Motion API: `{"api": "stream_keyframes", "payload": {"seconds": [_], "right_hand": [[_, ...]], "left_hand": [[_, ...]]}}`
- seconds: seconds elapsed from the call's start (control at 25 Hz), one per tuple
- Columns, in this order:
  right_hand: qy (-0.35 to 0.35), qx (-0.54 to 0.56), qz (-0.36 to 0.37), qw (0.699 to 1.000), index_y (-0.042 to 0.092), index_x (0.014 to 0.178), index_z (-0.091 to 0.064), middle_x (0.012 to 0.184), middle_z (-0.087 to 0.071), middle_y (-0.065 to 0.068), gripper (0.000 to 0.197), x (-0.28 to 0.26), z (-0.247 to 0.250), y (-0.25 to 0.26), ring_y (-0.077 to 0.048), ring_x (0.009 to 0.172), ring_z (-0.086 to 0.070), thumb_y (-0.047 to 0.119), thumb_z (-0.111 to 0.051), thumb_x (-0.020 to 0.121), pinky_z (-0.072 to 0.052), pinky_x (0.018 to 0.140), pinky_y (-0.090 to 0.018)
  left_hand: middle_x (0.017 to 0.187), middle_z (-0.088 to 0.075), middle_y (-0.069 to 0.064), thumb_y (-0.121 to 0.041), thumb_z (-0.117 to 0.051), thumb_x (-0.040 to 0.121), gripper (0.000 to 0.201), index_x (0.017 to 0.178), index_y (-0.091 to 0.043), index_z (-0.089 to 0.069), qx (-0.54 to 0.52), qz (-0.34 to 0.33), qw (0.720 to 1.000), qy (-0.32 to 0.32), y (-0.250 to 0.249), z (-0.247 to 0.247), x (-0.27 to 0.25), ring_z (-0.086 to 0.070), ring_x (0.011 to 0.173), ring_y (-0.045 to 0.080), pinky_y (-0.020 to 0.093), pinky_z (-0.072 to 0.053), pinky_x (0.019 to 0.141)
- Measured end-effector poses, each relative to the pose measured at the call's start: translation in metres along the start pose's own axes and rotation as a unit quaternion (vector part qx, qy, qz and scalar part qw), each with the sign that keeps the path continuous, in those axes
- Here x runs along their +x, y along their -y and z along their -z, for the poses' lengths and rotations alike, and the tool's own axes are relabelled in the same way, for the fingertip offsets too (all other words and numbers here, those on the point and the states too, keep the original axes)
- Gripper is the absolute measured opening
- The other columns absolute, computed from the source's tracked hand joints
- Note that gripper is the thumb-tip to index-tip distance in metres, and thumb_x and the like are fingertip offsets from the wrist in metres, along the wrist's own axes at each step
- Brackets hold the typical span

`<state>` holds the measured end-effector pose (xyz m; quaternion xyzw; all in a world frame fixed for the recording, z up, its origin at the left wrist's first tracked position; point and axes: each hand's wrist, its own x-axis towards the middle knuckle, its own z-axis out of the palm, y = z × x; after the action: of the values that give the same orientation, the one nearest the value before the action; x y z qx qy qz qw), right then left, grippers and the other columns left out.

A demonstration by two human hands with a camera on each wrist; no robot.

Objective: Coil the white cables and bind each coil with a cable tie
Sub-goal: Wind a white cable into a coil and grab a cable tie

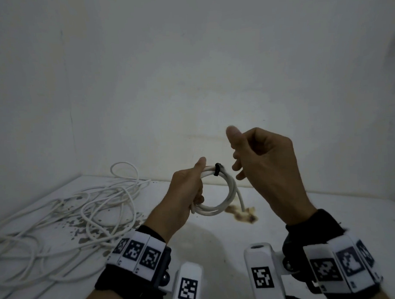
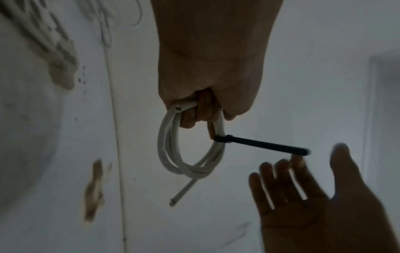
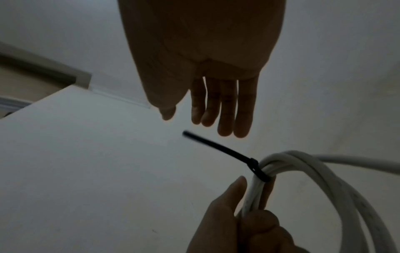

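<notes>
Left hand (image 1: pixel 189 194) is gripping the light, springy white cable coil (image 1: pixel 218 193) beside its cinched black plastic cable tie (image 2: pixel 259 144); right hand (image 1: pixel 264 160) is hovering unclenched, holding nothing, best pinching the stiff tail.

The right hand (image 3: pixel 201 68) hangs from the top of the right wrist view, palm toward the camera, its fingers (image 3: pixel 225 106) straight, close together and holding nothing. Just below the fingertips, and apart from them, the free tail of a black cable tie (image 3: pixel 255 169) juts up and left from a white cable coil (image 3: pixel 320 174), its blurred tip possibly cut square. The tie is cinched round the coil's strands. Below it, the left hand (image 3: pixel 236 222) grips the bundle, thumb lying alongside.
</notes>
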<state>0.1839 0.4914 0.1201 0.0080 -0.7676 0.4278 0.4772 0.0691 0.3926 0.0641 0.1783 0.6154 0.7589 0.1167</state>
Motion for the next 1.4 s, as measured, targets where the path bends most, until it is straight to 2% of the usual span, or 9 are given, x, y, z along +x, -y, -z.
{"api": "stream_keyframes", "payload": {"seconds": [0.16, 0.28, 0.36, 0.64, 0.8, 0.92, 1.08, 1.24, 1.4], "right_hand": [[0.081, -0.057, -0.129, 0.987, 0.017, 0.093, -0.068, 0.084, -0.068, -0.002, 0.04, 0.008, 0.008, -0.025, -0.021, 0.077, -0.067, 0.056, -0.064, 0.088, -0.06, 0.075, -0.049], [0.245, -0.166, -0.168, 0.94, 0.023, 0.11, -0.063, 0.103, -0.072, -0.001, 0.024, 0.005, 0.012, -0.048, -0.018, 0.086, -0.071, 0.039, -0.066, 0.092, -0.06, 0.082, -0.044], [0.277, -0.135, -0.181, 0.934, 0.013, 0.1, -0.063, 0.093, -0.074, -0.01, 0.01, 0.0, 0.009, -0.053, -0.023, 0.081, -0.074, 0.021, -0.06, 0.097, -0.061, 0.08, -0.047], [0.249, -0.032, -0.23, 0.94, -0.003, 0.097, -0.064, 0.086, -0.073, -0.018, 0.011, -0.009, 0.004, -0.052, -0.026, 0.077, -0.074, 0.006, -0.058, 0.097, -0.063, 0.079, -0.038], [0.158, 0.08, -0.298, 0.938, -0.009, 0.103, -0.063, 0.076, -0.068, -0.019, 0.013, -0.008, 0.018, -0.063, -0.026, 0.069, -0.071, 0.002, -0.06, 0.096, -0.063, 0.077, -0.044], [0.119, 0.076, -0.325, 0.935, -0.013, 0.102, -0.064, 0.078, -0.066, -0.022, 0.014, -0.008, 0.035, -0.081, -0.025, 0.066, -0.07, 0.0, -0.06, 0.096, -0.063, 0.065, -0.034], [0.083, 0.029, -0.387, 0.918, -0.008, 0.11, -0.064, 0.096, -0.069, -0.032, 0.023, -0.008, 0.063, -0.121, -0.035, 0.082, -0.07, -0.002, -0.069, 0.089, -0.063, 0.071, -0.04], [0.102, -0.074, -0.416, 0.901, -0.003, 0.107, -0.059, 0.089, -0.071, -0.024, 0.027, 0.0, 0.08, -0.163, -0.024, 0.067, -0.068, 0.003, -0.074, 0.086, -0.062, 0.067, -0.034], [0.115, -0.188, -0.42, 0.88, -0.002, 0.09, -0.065, 0.088, -0.072, -0.024, 0.012, 0.025, 0.097, -0.211, -0.031, 0.076, -0.072, 0.001, -0.072, 0.081, -0.062, 0.079, -0.045]], "left_hand": [[0.046, -0.02, -0.007, -0.037, -0.055, 0.098, 0.031, 0.074, -0.018, -0.052, -0.159, 0.072, 0.983, 0.054, -0.003, 0.003, 0.004, -0.018, 0.035, 0.008, 0.023, -0.022, 0.043], [0.044, -0.017, -0.008, -0.033, -0.053, 0.098, 0.028, 0.076, -0.016, -0.059, -0.226, 0.086, 0.967, 0.077, -0.005, -0.001, 0.003, -0.015, 0.033, 0.007, 0.021, -0.022, 0.04], [0.044, -0.018, -0.008, -0.032, -0.056, 0.096, 0.025, 0.082, -0.014, -0.066, -0.226, 0.08, 0.969, 0.061, -0.004, -0.004, 0.001, -0.015, 0.034, 0.006, 0.021, -0.02, 0.04], [0.048, -0.027, -0.008, -0.03, -0.068, 0.09, 0.023, 0.077, -0.02, -0.052, -0.227, 0.059, 0.972, -0.031, 0.005, -0.01, 0.003, -0.021, 0.036, 0.006, 0.019, -0.024, 0.036], [0.077, -0.066, 0.0, -0.033, -0.062, 0.094, 0.019, 0.094, -0.015, -0.065, -0.195, 0.086, 0.975, 0.06, 0.005, -0.017, -0.002, -0.061, 0.068, 0.014, 0.028, -0.051, 0.068], [0.106, -0.073, 0.011, -0.022, -0.055, 0.1, 0.022, 0.11, -0.006, -0.067, -0.12, 0.077, 0.987, 0.08, 0.023, -0.025, -0.003, -0.07, 0.095, 0.022, 0.033, -0.056, 0.08], [0.107, -0.075, 0.005, -0.012, -0.051, 0.101, 0.023, 0.111, -0.012, -0.071, -0.013, 0.09, 0.986, 0.14, 0.052, -0.042, -0.004, -0.071, 0.096, 0.016, 0.026, -0.056, 0.083], [0.105, -0.074, 0.017, 0.003, -0.053, 0.092, 0.022, 0.104, 0.002, -0.072, 0.016, 0.148, 0.982, 0.119, 0.086, -0.076, 0.025, -0.07, 0.1, 0.027, 0.028, -0.059, 0.079], [0.083, -0.066, 0.019, 0.004, -0.058, 0.088, 0.01, 0.091, 0.003, -0.068, 0.051, 0.153, 0.984, 0.073, 0.11, -0.122, 0.064, -0.062, 0.07, 0.027, 0.037, -0.055, 0.069]]}}
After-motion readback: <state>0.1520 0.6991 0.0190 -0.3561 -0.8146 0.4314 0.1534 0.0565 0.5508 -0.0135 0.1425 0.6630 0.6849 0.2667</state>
